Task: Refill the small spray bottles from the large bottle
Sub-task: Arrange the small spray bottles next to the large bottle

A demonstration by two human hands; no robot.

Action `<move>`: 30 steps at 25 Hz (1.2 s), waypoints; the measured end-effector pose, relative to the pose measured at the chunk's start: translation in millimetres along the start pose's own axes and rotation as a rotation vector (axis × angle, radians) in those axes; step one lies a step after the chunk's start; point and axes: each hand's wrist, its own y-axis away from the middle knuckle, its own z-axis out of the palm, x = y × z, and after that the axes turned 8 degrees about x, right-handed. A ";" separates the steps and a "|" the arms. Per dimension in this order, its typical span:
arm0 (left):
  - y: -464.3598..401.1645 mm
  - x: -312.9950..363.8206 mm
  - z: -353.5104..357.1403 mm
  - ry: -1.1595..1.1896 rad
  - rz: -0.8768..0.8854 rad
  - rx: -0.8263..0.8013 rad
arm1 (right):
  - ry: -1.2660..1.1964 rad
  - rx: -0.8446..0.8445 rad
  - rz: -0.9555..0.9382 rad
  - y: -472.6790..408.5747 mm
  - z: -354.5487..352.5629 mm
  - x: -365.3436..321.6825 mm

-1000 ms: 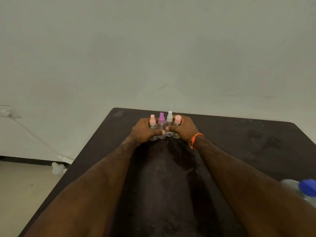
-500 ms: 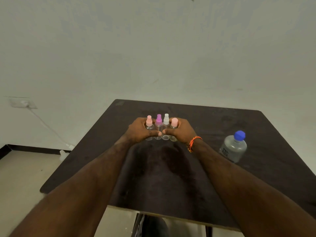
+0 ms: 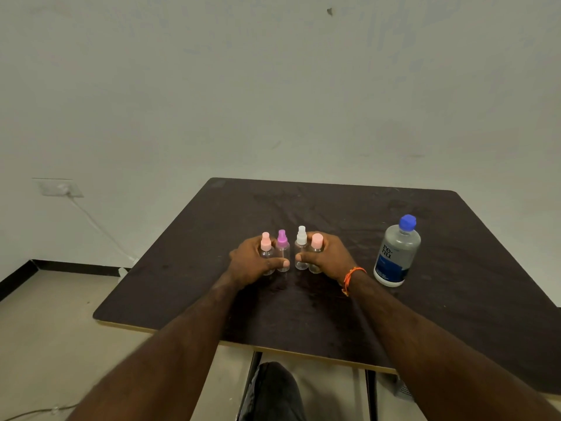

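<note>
I look down on a dark tabletop [image 3: 349, 314] and take the large bottle [image 3: 396, 252] as my landmark: it stands upright near the right side, clear-bodied with a blue label and a blue cap [image 3: 407, 222] on.

To the left of the large bottle, four small spray bottles stand upright in a row in two pairs, with a narrow gap between the pairs. The right hand [image 3: 328, 258], nearest the large bottle but apart from it, grips the peach-capped bottle [image 3: 316, 253] and the white-capped bottle [image 3: 301, 252], fingers curled behind them and thumb across the front. Further left, the left hand [image 3: 253, 262] grips the purple-capped bottle [image 3: 282, 250] and the pink-capped bottle [image 3: 266, 250] in the same way. An orange wristband [image 3: 352, 279] sits on the right wrist.

As I judge it, the refilling has not begun. Every small bottle has its sprayer on, all four look clear and probably empty, though I cannot be sure of their levels, and the large bottle is capped and untouched. Everything remains: uncapping, pouring into each small bottle, and closing them.
</note>
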 end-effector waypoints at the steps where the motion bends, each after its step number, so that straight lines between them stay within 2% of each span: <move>1: -1.3 -2.4 0.8 -0.004 -0.014 0.005 | -0.009 0.002 -0.005 -0.4 0.3 0.6; 5: -7.2 -10.6 -1.6 -0.055 -0.044 -0.032 | -0.045 -0.012 0.004 -3.8 1.8 0.5; 9: -7.8 -16.5 -0.3 -0.082 -0.043 -0.033 | 0.029 -0.044 -0.023 -6.8 -4.2 7.5; 17: 10.0 -5.6 -14.8 -0.075 -0.032 -0.016 | 0.045 -0.093 0.046 7.9 -26.9 3.6; 22: 36.5 23.1 -27.6 -0.232 0.071 0.146 | 0.110 0.011 0.005 31.1 -42.4 -17.7; 27: 54.3 58.3 -23.9 -0.345 0.244 0.267 | 0.288 0.145 -0.183 67.9 -50.8 -43.6; 30: 64.5 87.0 -9.4 -0.371 0.360 0.257 | 0.394 0.237 -0.304 90.2 -60.8 -52.0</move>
